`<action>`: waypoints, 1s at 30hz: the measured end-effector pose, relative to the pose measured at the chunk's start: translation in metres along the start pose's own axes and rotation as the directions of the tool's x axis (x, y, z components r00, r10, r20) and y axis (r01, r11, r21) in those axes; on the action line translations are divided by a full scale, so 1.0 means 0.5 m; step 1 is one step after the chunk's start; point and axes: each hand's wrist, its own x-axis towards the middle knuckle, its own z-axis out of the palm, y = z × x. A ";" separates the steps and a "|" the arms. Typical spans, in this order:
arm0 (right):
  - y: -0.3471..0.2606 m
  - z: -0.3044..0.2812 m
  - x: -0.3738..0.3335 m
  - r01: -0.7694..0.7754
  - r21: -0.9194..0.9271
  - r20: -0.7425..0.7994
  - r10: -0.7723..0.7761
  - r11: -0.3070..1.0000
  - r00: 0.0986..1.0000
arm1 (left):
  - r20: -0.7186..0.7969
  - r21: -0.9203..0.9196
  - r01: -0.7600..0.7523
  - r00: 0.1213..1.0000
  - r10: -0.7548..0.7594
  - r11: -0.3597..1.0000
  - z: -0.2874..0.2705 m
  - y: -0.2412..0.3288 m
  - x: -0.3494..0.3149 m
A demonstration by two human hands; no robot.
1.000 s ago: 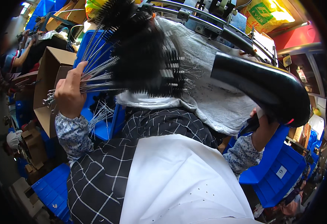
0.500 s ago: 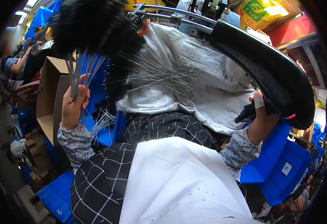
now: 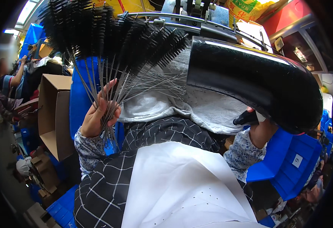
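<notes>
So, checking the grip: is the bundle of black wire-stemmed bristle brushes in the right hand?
No, the left hand grips the black wire-stemmed bristle brushes.

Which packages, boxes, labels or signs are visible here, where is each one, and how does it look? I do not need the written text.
Cardboard box: left of the left hand, open, plain brown.
Printed sack: top edge, right of centre, green and yellow with red.
Blue bin: lower right, below the right hand, plastic, rectangular.
Small label: on that bin's front, white square.
Small tag: upper right, pale, on a thin stalk.
</notes>
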 end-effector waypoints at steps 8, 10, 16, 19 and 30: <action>0.045 -0.047 -0.002 0.043 -0.103 -0.001 -0.043 0.994 0.999 | 0.013 0.096 0.052 0.998 -0.053 0.994 0.010 -0.003 0.000; -0.035 0.002 0.031 -0.113 0.197 -0.047 0.125 0.974 0.991 | -0.030 0.138 0.048 0.999 -0.044 0.989 0.023 -0.003 0.003; 0.024 -0.015 -0.015 -0.041 0.007 -0.025 0.041 0.999 0.999 | 0.055 0.069 0.050 0.997 -0.053 0.996 0.022 -0.012 0.007; 0.018 -0.026 -0.003 0.018 -0.038 0.009 -0.018 0.999 1.000 | 0.038 -0.032 0.047 0.998 -0.046 0.998 0.019 -0.017 0.007; 0.077 -0.266 0.146 0.038 0.181 -0.576 0.075 0.983 0.814 | -0.123 -0.242 -0.474 0.880 0.458 0.846 0.024 -0.039 0.032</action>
